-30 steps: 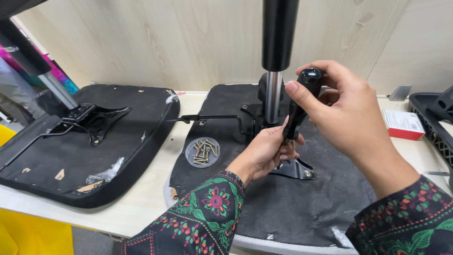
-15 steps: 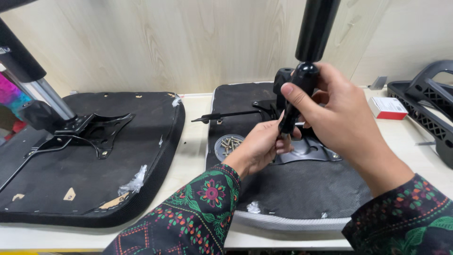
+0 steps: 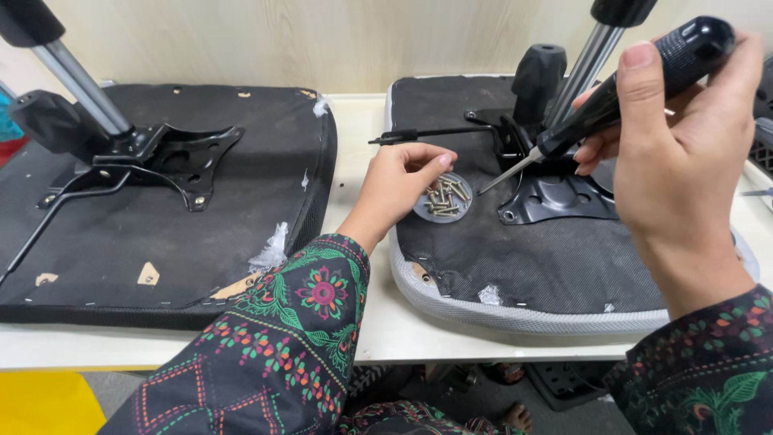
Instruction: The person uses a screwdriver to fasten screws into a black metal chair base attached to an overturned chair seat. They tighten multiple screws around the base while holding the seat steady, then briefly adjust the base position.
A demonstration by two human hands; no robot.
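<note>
My right hand grips a black-handled screwdriver with its metal tip pointing down-left, just above a black metal mounting plate. The plate sits on an upturned grey-edged chair seat. My left hand reaches into a small round dish of screws lying on that seat, fingertips touching the screws. A chrome gas-lift post and a black knob rise from the plate, behind the screwdriver.
A second upturned black chair seat with its own metal plate and chrome post lies to the left on the pale worktable. A wood-panel wall stands behind. Black plastic parts sit at the far right edge.
My left hand has left the screwdriver shaft and moved to the dish of screws. My right hand has lifted the screwdriver up and to the right. The view has shifted closer.
</note>
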